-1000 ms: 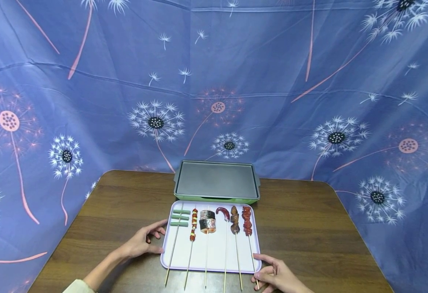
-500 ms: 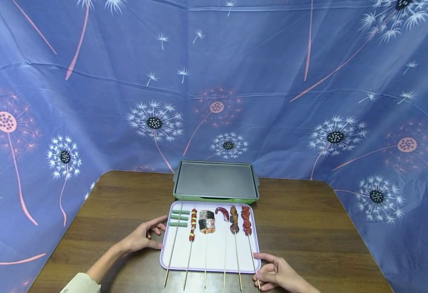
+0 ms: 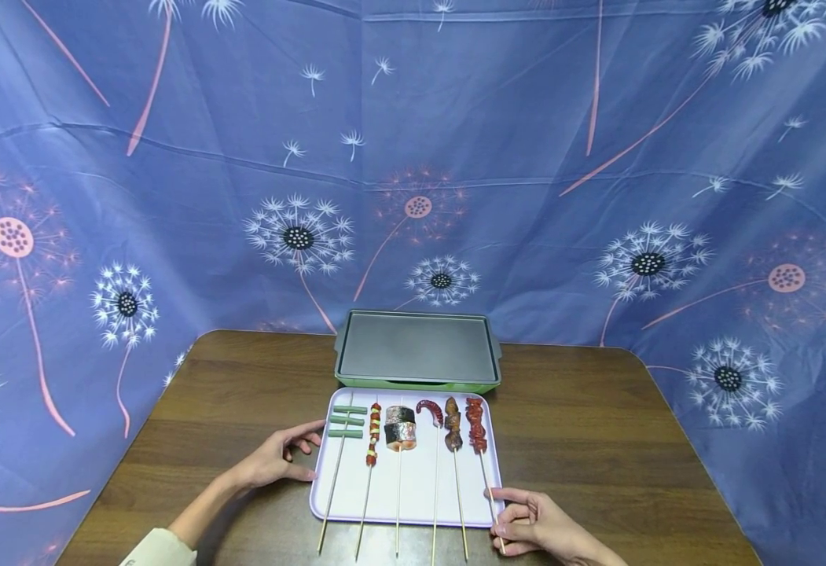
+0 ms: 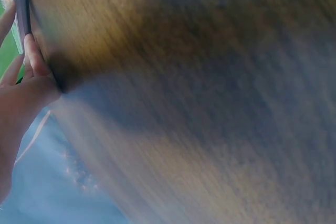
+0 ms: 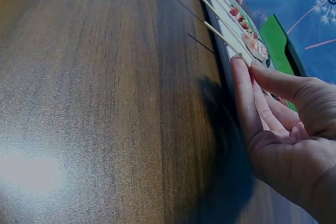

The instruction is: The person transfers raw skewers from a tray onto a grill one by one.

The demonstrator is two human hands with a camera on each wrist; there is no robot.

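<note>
On the white tray with a lilac rim (image 3: 405, 520), several food skewers lie side by side with their bare sticks toward me. At the right is a red meat skewer (image 3: 476, 424); my right hand (image 3: 536, 525) pinches its stick between thumb and fingers near the tray's front right corner. The right wrist view shows the thumb (image 5: 281, 82) and a fingertip meeting at the stick's end. My left hand (image 3: 271, 462) rests at the tray's left edge, thumb and fingers spread, beside the green vegetable skewer (image 3: 346, 420). Between lie a salmon skewer (image 3: 401, 428) and a tentacle skewer (image 3: 430, 409).
Right behind the tray stands a green electric griddle (image 3: 418, 346) with a dark flat plate. A brown skewer (image 3: 453, 424) lies just left of the red meat one. The wooden table (image 3: 596, 440) ends at a blue dandelion-print cloth (image 3: 526, 118).
My right index fingertip has shifted left onto the red meat skewer's stick, and the stick's near end has moved slightly right and away. The left hand stays at the tray edge.
</note>
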